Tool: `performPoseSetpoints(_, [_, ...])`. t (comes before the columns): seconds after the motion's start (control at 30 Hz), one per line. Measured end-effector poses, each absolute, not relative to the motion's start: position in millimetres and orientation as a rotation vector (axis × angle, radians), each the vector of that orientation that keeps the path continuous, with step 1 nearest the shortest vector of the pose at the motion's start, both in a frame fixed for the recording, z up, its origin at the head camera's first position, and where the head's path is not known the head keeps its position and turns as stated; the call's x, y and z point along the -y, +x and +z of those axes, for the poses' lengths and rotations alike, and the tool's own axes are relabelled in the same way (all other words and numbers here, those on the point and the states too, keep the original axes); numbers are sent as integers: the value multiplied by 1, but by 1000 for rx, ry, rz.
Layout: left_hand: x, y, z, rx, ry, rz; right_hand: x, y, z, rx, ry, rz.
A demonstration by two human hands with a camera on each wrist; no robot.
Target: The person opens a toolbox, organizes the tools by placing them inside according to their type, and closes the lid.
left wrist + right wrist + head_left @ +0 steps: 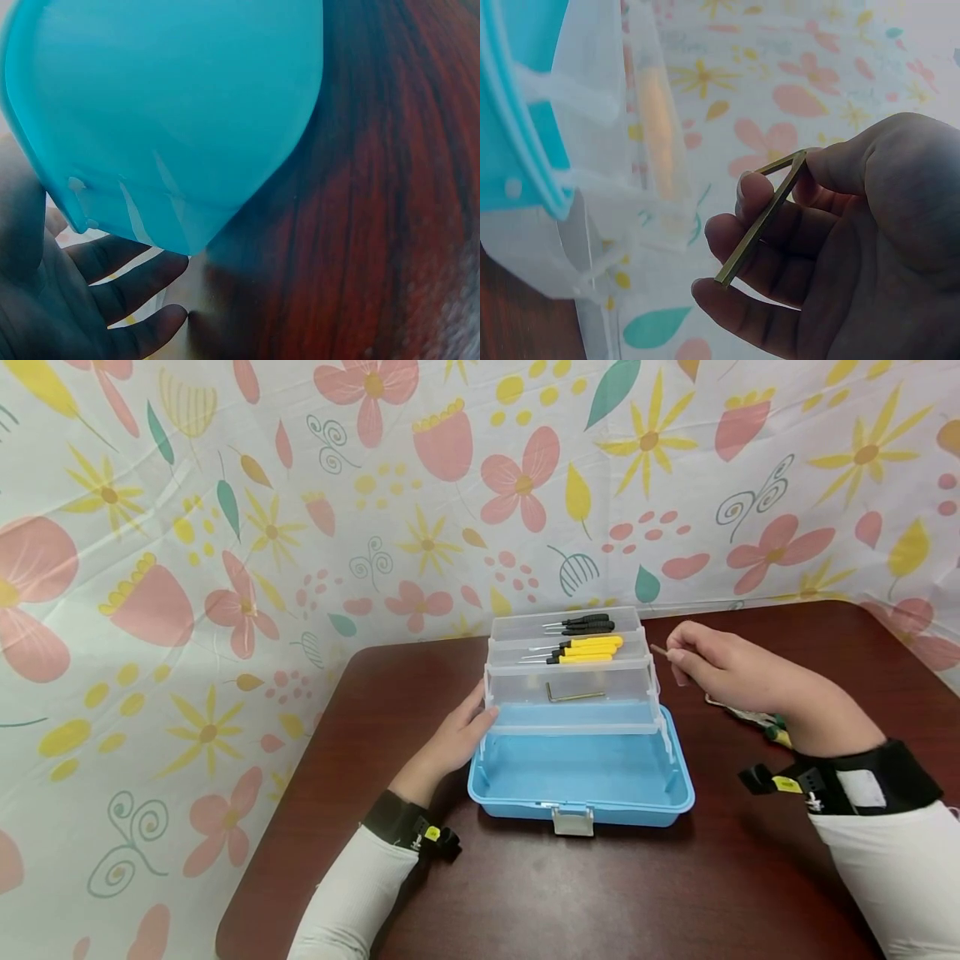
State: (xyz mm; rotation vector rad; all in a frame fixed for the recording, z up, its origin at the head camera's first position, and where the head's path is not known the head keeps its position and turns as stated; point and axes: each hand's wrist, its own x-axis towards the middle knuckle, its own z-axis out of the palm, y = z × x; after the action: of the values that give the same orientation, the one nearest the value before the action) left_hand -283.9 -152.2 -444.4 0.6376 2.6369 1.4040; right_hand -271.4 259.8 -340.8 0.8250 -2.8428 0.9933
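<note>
A blue toolbox point(577, 777) stands open on the dark wooden table point(525, 893), its clear stepped trays point(573, 681) raised. The top trays hold black screwdrivers point(588, 624) and yellow screwdrivers point(581, 650); the lowest tray holds a hex key point(573, 695). My left hand point(457, 735) rests with straight fingers against the toolbox's left side point(165, 120). My right hand point(720, 672) hovers just right of the trays and pinches a second brass-coloured hex key point(761, 217) between thumb and fingers; its tip point(658, 650) points toward the trays.
More small tools point(753, 720) lie on the table under my right wrist, partly hidden. A flowered cloth point(300, 510) hangs behind and to the left of the table. The table's left edge runs close to my left forearm.
</note>
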Motion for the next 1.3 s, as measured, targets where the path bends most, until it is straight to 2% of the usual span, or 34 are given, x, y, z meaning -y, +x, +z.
performPoseSetpoints(0.1, [152,-285,-445,-2639,645,1400,-254,-267,-339,2823,863,988])
performPoseSetpoints(0.37, [143,-263,-416,-2588,614,1453,-239,-264,-340,2841,945,888])
performPoseSetpoints(1.3, [145,-264,-413,-2571,642,1442,-218,-252,-343,2933,1061,826])
